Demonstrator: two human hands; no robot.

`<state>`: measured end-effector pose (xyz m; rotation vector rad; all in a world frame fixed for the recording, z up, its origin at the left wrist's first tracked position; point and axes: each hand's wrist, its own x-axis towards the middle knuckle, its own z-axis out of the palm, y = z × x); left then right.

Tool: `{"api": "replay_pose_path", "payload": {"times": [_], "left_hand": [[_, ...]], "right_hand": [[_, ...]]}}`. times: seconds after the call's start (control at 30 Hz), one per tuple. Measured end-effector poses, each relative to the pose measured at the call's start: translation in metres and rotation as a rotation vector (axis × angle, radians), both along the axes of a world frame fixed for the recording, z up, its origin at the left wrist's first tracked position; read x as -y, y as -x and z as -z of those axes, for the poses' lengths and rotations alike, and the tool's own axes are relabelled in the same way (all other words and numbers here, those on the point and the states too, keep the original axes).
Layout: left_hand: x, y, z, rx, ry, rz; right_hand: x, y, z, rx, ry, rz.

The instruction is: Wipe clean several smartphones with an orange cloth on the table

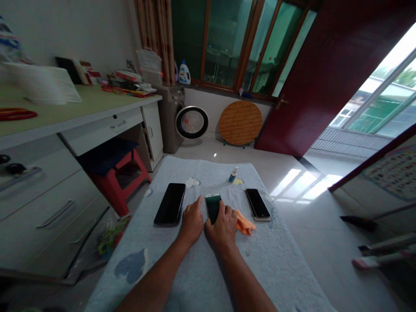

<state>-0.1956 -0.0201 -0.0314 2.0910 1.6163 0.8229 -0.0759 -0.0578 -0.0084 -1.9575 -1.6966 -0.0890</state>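
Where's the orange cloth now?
In the head view, the orange cloth lies right of centre, between the right hand and the black-screened phone on the right.

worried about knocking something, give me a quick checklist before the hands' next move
1. Right hand on middle phone: ok, thumb and fingers at its edges.
2. Left hand out of the way: not ok, close beside that phone.
3. Left phone and right phone screen up: ok.
4. Orange cloth well clear of the right hand: not ok, right next to it.
5. Small bottle standing: ok.
6. Bottle cap tight: cannot tell.
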Motion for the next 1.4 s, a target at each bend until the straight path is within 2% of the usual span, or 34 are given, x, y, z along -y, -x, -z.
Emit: {"api": "replay_pose_path", "payload": {"times": [0.17, 0.27, 0.37, 0.5, 0.6, 0.93, 1.2, 1.4], "left_hand": [[-0.003, 0.001, 0.008, 0.037, -0.037, 0.001], [-0.003, 0.002, 0.007, 0.015, -0.019, 0.005], [-0.002, 0.002, 0.005, -0.019, 0.01, 0.019], [0.0, 0.002, 0.004, -0.047, 0.02, 0.034], [0.0, 0.001, 0.004, -0.064, 0.013, 0.031], [0.0, 0.001, 0.005, -0.084, -0.009, 0.052], [0.001, 0.001, 0.005, -0.065, -0.028, 0.059], [0.001, 0.002, -0.001, 0.046, -0.13, 0.129]], "right_hand": [[0.001, -0.022, -0.011, -0.024, -0.077, -0.008], [-0.002, -0.058, -0.022, -0.004, -0.118, 0.052], [-0.008, -0.104, -0.03, 0.008, -0.105, 0.185], [-0.017, -0.153, -0.027, 0.037, -0.045, 0.333], [-0.021, -0.17, -0.019, 0.04, -0.004, 0.364], [-0.018, -0.174, 0.008, 0.029, 0.061, 0.332], [-0.017, -0.166, 0.009, 0.043, 0.103, 0.35], [-0.017, -0.163, 0.009, 0.055, 0.118, 0.369]]}}
